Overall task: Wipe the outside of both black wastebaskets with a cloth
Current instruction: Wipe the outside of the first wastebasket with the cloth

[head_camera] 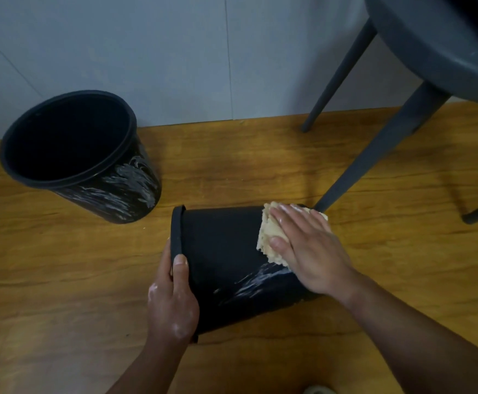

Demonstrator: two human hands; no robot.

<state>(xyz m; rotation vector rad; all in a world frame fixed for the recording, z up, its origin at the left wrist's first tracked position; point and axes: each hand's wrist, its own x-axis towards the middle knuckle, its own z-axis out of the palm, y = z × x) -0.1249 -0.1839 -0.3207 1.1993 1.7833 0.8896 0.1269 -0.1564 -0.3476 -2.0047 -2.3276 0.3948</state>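
An upright wastebasket (112,191), round and tapered, is stood near the far edge of the wood-grain floor (61,280). Its inside is too dark to read, and its outside is streaked white. A tipped wastebasket (220,243) is laid mid-floor and gripped at the rim by the left hand (172,305). A nubby cream cloth (269,237) is pressed to its smooth wall under the flat right hand (308,248).
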